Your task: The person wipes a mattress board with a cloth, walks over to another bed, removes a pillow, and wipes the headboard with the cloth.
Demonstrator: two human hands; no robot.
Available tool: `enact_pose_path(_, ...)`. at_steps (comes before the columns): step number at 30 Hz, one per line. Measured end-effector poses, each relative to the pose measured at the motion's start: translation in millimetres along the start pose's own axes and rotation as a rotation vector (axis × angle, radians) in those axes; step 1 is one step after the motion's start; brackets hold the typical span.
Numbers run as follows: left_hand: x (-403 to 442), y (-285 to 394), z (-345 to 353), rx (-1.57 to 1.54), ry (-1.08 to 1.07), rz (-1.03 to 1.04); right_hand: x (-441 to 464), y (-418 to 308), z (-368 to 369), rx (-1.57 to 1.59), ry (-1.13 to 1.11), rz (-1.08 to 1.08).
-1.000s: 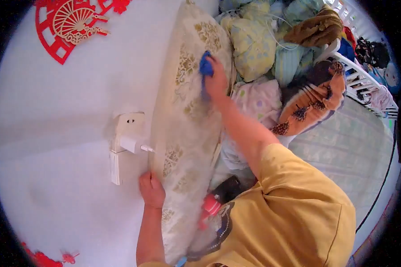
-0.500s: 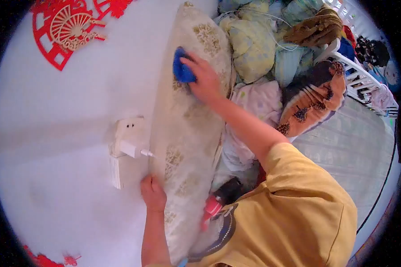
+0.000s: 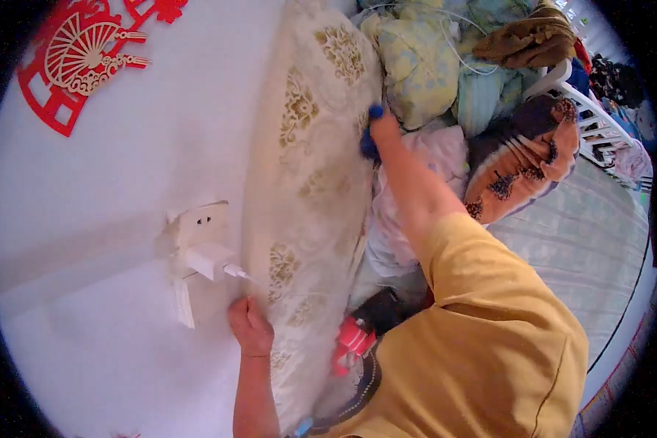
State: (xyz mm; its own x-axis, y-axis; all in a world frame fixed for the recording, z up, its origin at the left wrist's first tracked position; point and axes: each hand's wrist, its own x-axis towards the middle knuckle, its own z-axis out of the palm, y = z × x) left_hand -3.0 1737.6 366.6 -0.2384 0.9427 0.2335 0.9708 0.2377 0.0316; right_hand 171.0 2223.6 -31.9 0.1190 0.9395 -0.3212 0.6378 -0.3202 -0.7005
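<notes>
A tall cream padded headboard [image 3: 310,219] with gold flower patterns stands along the white wall. On its far right edge, my right hand [image 3: 387,133] is closed around a blue cloth [image 3: 370,144], mostly hidden by the hand. My left hand [image 3: 252,328] is curled closed at the headboard's wall-side edge, just below a white charger [image 3: 213,260] plugged into a wall socket [image 3: 204,221]. A thin white cable runs from the charger toward that hand. What the left fingers hold, if anything, is hidden.
Right of the headboard lie bundled yellow-green bedding [image 3: 420,69], a pink-white cloth [image 3: 445,157] and an orange patterned pillow [image 3: 518,171]. A white slatted rail [image 3: 595,117] stands beyond. Near my body are a black and a red item [image 3: 354,339]. Red fan decoration [image 3: 80,55] hangs on the wall.
My right hand has moved right across the headboard with the blue cloth, from its face to its far edge. The left hand stays in place while the view shifts slightly.
</notes>
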Motion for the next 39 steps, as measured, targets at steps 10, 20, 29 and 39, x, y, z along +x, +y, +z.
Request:
enact_pose_path(10, 12, 26, -14, -0.074, -0.018, -0.174, -247, -109, -144, 0.555, -0.055, -0.982)
enact_pose_path(20, 14, 20, -18, -0.191, -0.225, -0.361, -120, -239, -157, 0.634, 0.340, -0.589)
enact_pose_path(29, 9, 14, -11, 0.007, -0.017, 0.066, -300, -177, -160, 0.462, -0.091, -0.895)
enact_pose_path(39, 4, 13, -7, -0.077, -0.079, -0.068, -203, -239, -158, 0.775, 0.233, -0.645)
